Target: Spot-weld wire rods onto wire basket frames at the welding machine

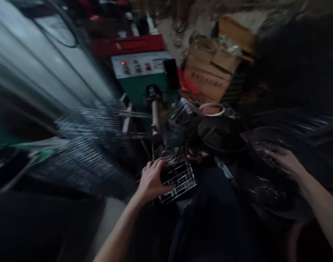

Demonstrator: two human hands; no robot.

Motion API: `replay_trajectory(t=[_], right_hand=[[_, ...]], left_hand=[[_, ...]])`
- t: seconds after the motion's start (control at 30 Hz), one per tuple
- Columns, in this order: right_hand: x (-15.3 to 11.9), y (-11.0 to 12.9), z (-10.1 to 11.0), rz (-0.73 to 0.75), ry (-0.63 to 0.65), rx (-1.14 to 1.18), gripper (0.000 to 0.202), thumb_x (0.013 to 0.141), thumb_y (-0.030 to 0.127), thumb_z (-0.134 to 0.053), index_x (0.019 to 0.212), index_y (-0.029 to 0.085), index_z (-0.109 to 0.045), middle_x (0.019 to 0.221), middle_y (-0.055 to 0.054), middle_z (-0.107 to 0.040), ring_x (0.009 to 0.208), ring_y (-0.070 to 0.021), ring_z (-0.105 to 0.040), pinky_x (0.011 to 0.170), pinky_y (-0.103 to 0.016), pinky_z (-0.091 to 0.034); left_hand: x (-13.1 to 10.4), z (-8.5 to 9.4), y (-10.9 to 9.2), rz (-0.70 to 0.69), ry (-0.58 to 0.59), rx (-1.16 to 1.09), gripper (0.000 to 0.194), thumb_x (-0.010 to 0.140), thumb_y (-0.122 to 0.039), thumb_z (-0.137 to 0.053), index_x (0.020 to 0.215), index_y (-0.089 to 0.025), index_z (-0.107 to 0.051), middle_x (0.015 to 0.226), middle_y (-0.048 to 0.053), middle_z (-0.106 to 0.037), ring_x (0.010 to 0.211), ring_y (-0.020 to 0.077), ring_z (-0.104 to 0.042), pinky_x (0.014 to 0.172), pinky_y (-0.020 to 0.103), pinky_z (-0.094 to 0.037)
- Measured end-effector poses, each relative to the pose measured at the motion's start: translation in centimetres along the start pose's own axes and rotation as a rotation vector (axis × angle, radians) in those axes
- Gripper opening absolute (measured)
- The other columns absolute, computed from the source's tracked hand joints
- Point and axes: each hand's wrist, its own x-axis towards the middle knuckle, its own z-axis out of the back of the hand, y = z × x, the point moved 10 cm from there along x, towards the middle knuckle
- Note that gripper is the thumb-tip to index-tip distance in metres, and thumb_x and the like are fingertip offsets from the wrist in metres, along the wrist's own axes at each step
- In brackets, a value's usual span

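My left hand [152, 180] grips a small wire rack [180, 180] by its left side, its thumb lying over the wires and its fingers along the far edge. The rack sits just in front of the rod-like arm [156, 118] of a green machine [141, 85]; whether they touch is unclear. Over on the right, my right hand [285, 162] reaches into a dark bowl [260, 133] of small metal pieces [267, 147]. Its fingertips are blurred and partly lost among them, so I cannot see if it holds any.
Stacked wire racks [84, 156] fill the left side beside a ribbed metal sheet [46, 51]. Behind stand a cardboard box [207, 69] and a dark round container [221, 133] with a white ring [211, 109] near it. A second lot of metal pieces [268, 191] lies lower right.
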Motion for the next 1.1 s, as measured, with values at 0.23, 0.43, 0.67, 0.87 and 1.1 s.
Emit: replay_trajectory(t=[0.23,0.43,0.67,0.87,1.1], right_hand=[[-10.5,16.9,-19.9,0.050,0.787,0.373,0.050,0.074,0.060,-0.076,0.095,0.020,-0.055,0.067,0.001,-0.063,0.039,-0.0088,-0.049,0.033,-0.017,-0.034],[-16.7,24.7,-26.1,0.289,1.179,0.419,0.041,0.087,0.053,-0.068,0.105,0.017,-0.067,0.087,-0.006,-0.070,0.073,-0.0189,-0.069,0.066,-0.029,-0.057],[-17.9,26.8,-30.2,0.691,1.035,0.324,0.026,0.101,0.039,-0.053,0.099,0.022,-0.072,0.089,-0.004,-0.070,0.084,-0.0185,-0.065,0.076,-0.028,-0.051],[-18.3,26.9,-31.7,0.871,0.832,0.356,0.024,0.103,0.029,-0.050,0.120,0.025,-0.066,0.103,-0.007,-0.068,0.095,-0.0215,-0.064,0.084,-0.034,-0.053],[-19.4,27.2,-32.6,1.037,0.767,0.301,0.045,0.101,0.017,-0.050,0.144,0.029,-0.049,0.124,-0.008,-0.065,0.114,-0.0223,-0.061,0.096,-0.038,-0.054]], left_hand=[[-0.2,-2.2,2.6,0.035,-0.024,-0.077,0.080,0.053,-0.044,-0.084,0.123,-0.023,-0.051,0.141,0.010,-0.050,0.123,0.0345,-0.046,0.102,0.048,-0.039],[-0.8,-2.4,5.0,0.089,0.013,-0.120,0.076,0.052,-0.042,-0.083,0.119,-0.023,-0.053,0.138,0.011,-0.051,0.121,0.0341,-0.048,0.101,0.047,-0.040],[-1.0,-2.4,6.8,0.095,-0.007,-0.071,0.079,0.050,-0.043,-0.083,0.121,-0.023,-0.053,0.142,0.010,-0.050,0.120,0.0338,-0.047,0.100,0.047,-0.039],[-0.9,-2.6,8.7,0.141,-0.005,-0.020,0.079,0.051,-0.038,-0.082,0.124,-0.025,-0.055,0.144,0.010,-0.049,0.121,0.0346,-0.045,0.098,0.048,-0.039],[-0.8,-2.7,8.8,0.138,0.025,-0.032,0.083,0.052,-0.039,-0.081,0.129,-0.027,-0.053,0.147,0.010,-0.046,0.124,0.0349,-0.043,0.101,0.049,-0.036]])
